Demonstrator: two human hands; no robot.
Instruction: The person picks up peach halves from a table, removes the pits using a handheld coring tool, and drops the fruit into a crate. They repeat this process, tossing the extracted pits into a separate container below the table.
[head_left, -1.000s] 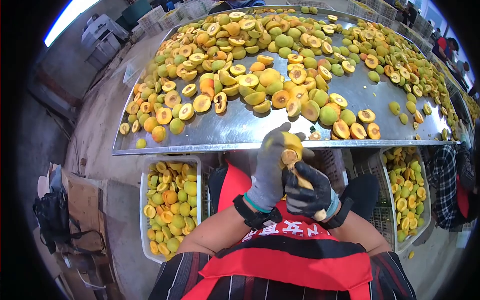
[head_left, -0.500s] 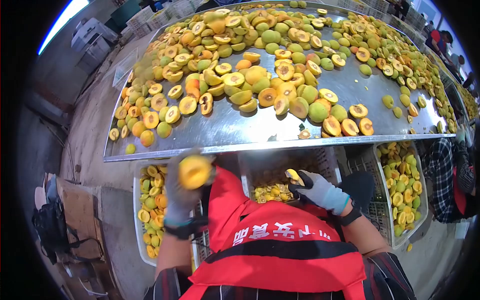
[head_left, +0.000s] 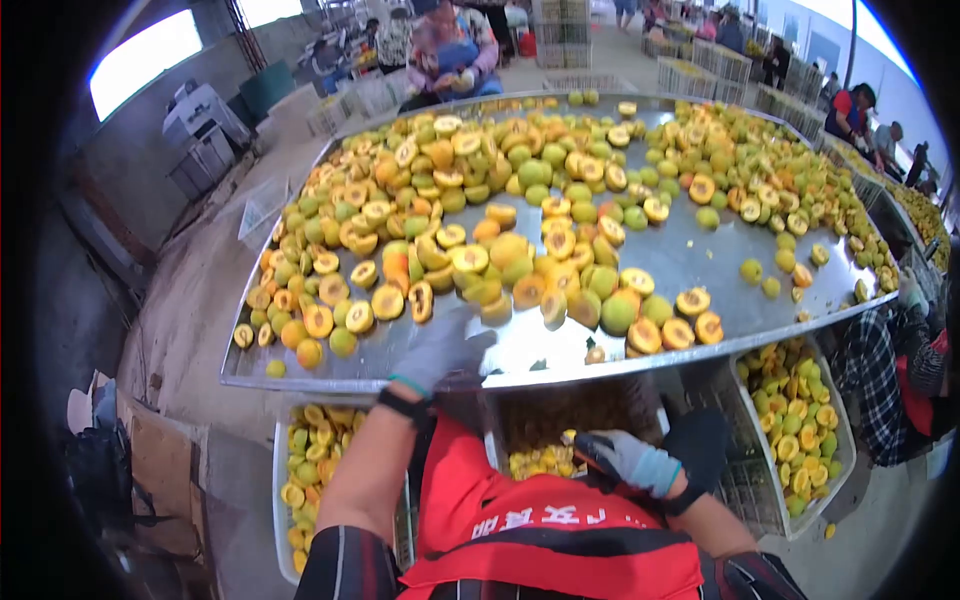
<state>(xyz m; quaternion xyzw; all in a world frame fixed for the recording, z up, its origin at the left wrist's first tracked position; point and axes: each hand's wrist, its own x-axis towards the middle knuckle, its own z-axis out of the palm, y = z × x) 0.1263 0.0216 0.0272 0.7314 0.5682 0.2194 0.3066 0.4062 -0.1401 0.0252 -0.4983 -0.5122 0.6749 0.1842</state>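
My left hand (head_left: 440,350), in a grey glove, reaches over the front edge of the metal table (head_left: 400,383), just below the halved fruit (head_left: 421,300). Motion blurs its fingers, and no fruit shows in it. My right hand (head_left: 630,460), gloved with dark fingers, is closed around a small dark-handled tool (head_left: 590,450) above the middle crate (head_left: 655,400). Yellow pieces (head_left: 545,461) lie in that crate, near the tool's tip. Whole and halved yellow-green fruit (head_left: 510,248) is heaped across the table.
Crates of fruit stand at the left (head_left: 283,500) and right (head_left: 765,490) below the table. A person (head_left: 455,55) sits beyond the far edge. Another person in plaid (head_left: 872,370) is at the right. Cardboard (head_left: 160,450) and a black bag (head_left: 95,480) are at the left.
My left hand has moved from above the left crate up over the table, and the yellow fruit half it held no longer shows. My right hand has lowered slightly. The view has tilted up.
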